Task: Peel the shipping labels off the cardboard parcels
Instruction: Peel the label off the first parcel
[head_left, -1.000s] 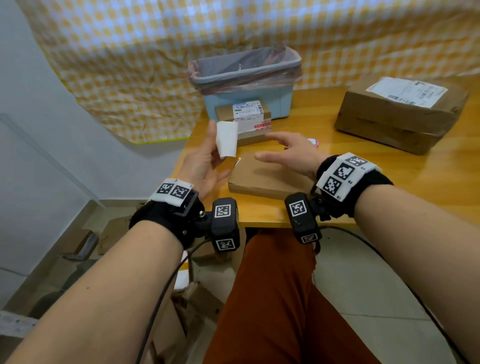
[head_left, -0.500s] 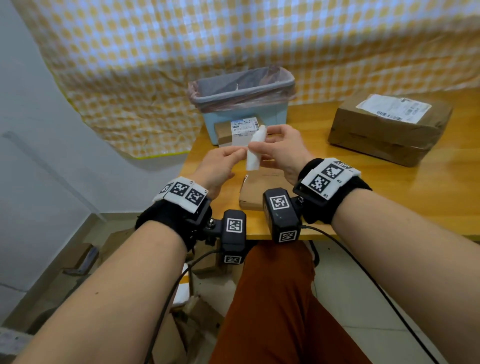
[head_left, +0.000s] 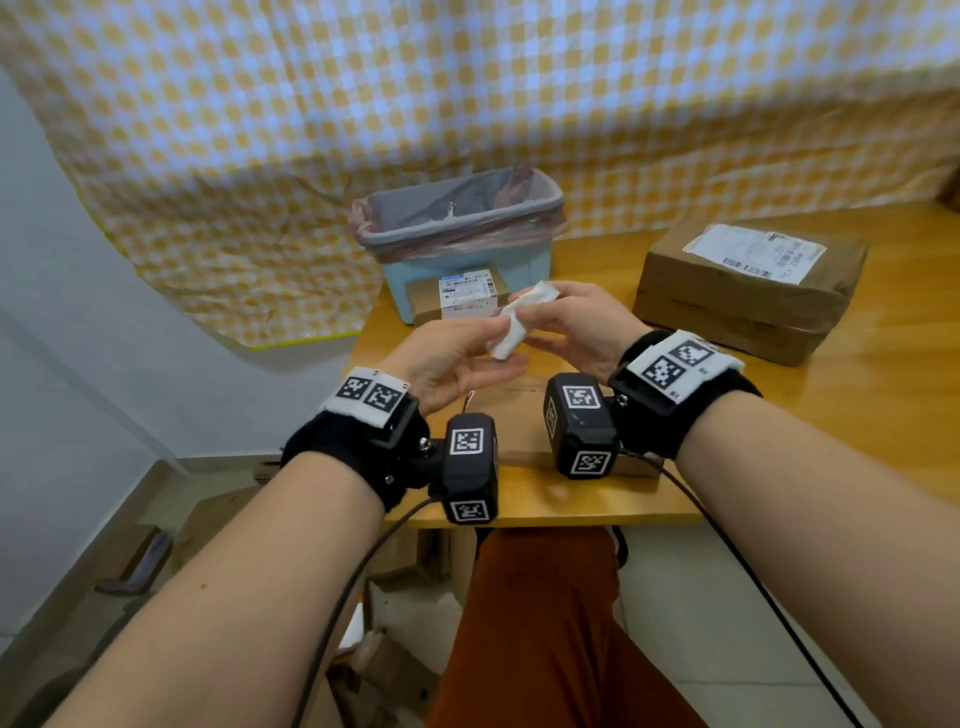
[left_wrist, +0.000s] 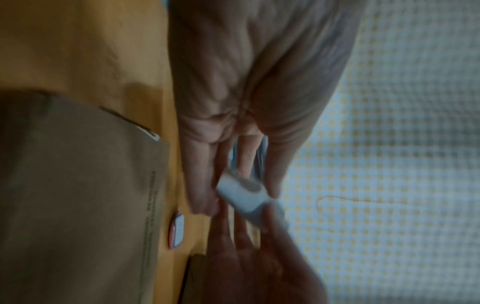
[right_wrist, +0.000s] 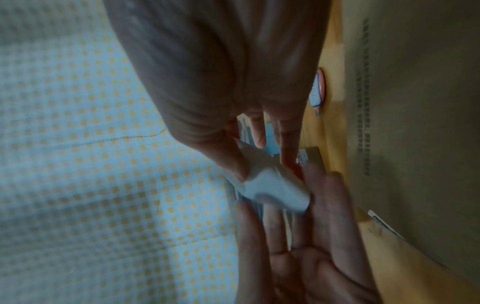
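- Head view: the peeled label, a flat sheet in the left hand 1 second ago, is now rolled up, pinched by fingers of both hands; the right hand joined in.
- It hangs above the bare parcel, ready for the bin; 2 labelled parcels remain.

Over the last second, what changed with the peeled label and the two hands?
The peeled label, first held flat in the left hand alone, has been rolled into a wad. The right hand left the flat parcel and came up to pinch it, so both hands now grip it above the table. The bin, the small parcel and the big parcel, labels on, stayed put.
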